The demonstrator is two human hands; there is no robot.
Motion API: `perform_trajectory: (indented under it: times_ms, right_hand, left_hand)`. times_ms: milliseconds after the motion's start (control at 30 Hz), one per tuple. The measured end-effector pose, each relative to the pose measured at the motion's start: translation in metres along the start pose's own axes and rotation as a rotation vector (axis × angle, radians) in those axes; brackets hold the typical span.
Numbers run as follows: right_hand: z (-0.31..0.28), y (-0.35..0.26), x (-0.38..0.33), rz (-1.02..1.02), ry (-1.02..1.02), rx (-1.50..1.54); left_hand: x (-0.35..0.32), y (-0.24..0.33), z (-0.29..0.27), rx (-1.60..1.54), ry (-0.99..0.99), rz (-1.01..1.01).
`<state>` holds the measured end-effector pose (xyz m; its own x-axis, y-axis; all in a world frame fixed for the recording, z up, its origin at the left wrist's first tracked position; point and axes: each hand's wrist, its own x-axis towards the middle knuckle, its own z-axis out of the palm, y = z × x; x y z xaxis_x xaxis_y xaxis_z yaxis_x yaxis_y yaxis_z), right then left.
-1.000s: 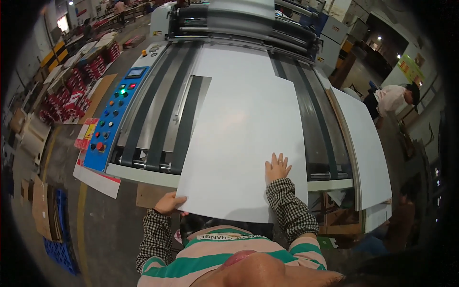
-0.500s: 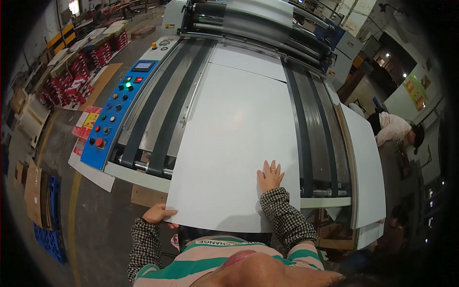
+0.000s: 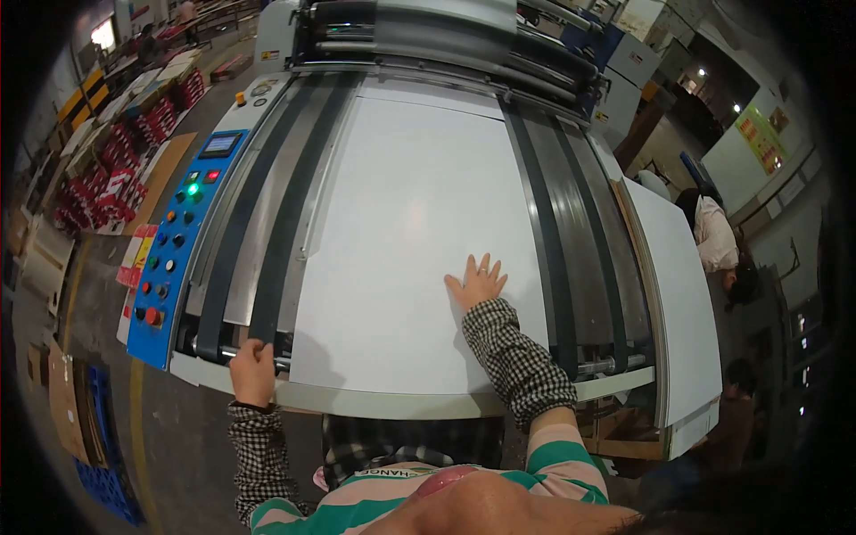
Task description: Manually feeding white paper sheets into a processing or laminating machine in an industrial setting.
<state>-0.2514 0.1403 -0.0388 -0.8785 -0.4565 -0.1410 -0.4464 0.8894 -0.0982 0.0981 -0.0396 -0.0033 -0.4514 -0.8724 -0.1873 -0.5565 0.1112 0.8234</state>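
A large white sheet (image 3: 406, 223) lies flat on the feed table of a roller machine. My right hand (image 3: 480, 283) rests on it with the fingers spread, wearing a ring. Beyond its far edge another white sheet (image 3: 437, 94) runs toward the rollers (image 3: 446, 36). My left hand (image 3: 253, 374) is off the sheet, left of its near corner, beside the front end of a dark green belt (image 3: 272, 299). Its fingers are curled in, and no object shows between them.
Left of the belts is a blue control panel (image 3: 183, 232) with buttons and a lit green lamp. A stack of white sheets (image 3: 678, 312) stands on the right. Another person (image 3: 713, 236) bends over beyond it. Red and white bundles (image 3: 116, 169) lie at far left.
The white sheet has moved forward onto the table, its near edge now by the front rail. My left hand has let go of its corner and moved left. My right hand stays spread on it.
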Motion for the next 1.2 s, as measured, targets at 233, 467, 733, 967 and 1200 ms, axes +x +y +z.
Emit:
perform_trajectory:
  times_ms: [233, 467, 733, 967, 1200]
  right_hand:
    - [0.018, 0.098, 0.036, -0.433, 0.541, 0.484]
    - [-0.046, 0.428, -0.06, 0.616, 0.905, -0.353]
    - [-0.092, 0.437, -0.127, 1.142, 0.121, -0.07]
    - [-0.089, 0.393, -0.135, 0.688, 0.329, -0.085]
    - [-0.009, 0.142, -0.103, 0.245, 0.351, 0.553]
  left_hand:
    - [0.0, 0.078, 0.11, -0.094, -0.239, 0.288]
    - [0.009, 0.066, 0.099, -0.063, -0.222, 0.126]
    - [-0.013, 0.114, 0.143, 0.001, -0.399, 0.217]
    - [-0.065, 0.118, 0.175, 0.15, -0.623, 0.588]
    - [-0.11, 0.104, 0.184, 0.147, -0.875, 0.614]
